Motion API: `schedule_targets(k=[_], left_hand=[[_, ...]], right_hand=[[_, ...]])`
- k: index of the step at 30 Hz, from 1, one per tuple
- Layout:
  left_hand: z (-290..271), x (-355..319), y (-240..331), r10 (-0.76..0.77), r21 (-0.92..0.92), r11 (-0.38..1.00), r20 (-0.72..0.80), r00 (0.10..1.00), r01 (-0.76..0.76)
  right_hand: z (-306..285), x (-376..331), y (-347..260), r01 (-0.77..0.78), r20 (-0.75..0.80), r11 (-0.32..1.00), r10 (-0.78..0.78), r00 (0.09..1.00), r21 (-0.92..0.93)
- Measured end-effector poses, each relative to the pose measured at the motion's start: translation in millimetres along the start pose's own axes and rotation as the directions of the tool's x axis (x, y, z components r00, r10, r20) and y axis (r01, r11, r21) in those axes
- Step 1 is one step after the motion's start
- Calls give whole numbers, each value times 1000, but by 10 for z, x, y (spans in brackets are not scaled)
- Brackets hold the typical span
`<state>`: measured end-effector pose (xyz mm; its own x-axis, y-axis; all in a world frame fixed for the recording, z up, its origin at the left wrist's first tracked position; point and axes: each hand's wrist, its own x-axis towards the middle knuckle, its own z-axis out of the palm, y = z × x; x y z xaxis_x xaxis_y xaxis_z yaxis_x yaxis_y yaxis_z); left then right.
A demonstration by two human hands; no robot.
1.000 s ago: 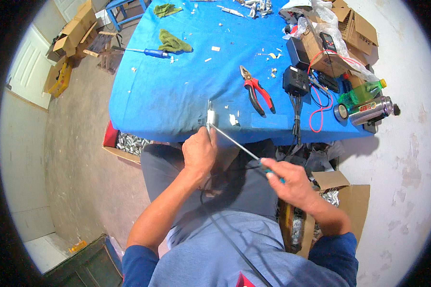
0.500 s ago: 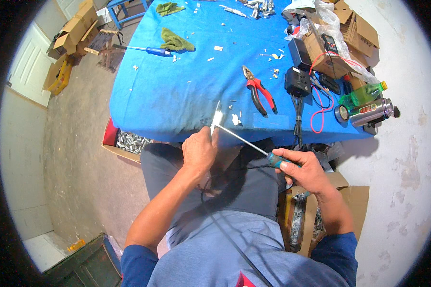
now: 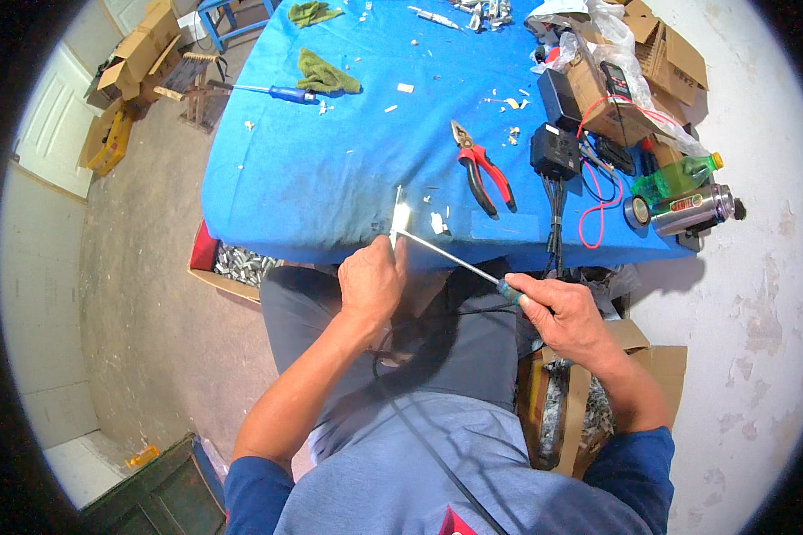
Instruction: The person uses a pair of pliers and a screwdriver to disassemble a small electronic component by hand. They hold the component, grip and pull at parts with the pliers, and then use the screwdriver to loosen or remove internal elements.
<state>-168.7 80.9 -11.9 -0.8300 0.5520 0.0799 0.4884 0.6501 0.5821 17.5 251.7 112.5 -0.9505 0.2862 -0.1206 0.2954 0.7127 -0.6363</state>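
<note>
At the near edge of the blue-covered table, my left hand pinches a small white piece with a thin metal tip pointing away from me; its exact kind is unclear. My right hand is wrapped round the teal handle of a screwdriver. The screwdriver's shaft slants up to the left, and its tip touches the white piece just above my left fingertips. White fragments lie right beside it. Red-and-black pliers rest farther right on the cloth, jaws pointing away.
A blue-handled screwdriver and a green rag lie at the far left. On the right are a black box with cables, a green bottle and a steel flask. Below the table's left edge sits a carton of metal parts.
My right hand has slid forward and turned over the screwdriver handle, covering more of it. The white piece has tilted slightly, and my left hand is nearly still.
</note>
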Motion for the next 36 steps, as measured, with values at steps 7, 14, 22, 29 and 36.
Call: schedule_targets(k=[7,14,22,29,36], left_hand=[[-49,37,-15,19,33,999,-10,1000,-19],[-75,67,-15,-1,6,1000,1,1000,1],[-75,47,-31,-18,-27,999,50,999,20],[-34,21,-16,-21,1,1000,37,999,21],[-33,29,11,-37,17,999,51,998,36]], right_hand=[[110,56,301,-443,296,682,329,897,582],[484,-146,287,-469,327,384,379,865,796],[191,-158,398,-213,202,771,111,973,601],[127,-85,373,-365,320,553,180,930,749],[229,-92,304,124,-44,974,-117,992,188]])
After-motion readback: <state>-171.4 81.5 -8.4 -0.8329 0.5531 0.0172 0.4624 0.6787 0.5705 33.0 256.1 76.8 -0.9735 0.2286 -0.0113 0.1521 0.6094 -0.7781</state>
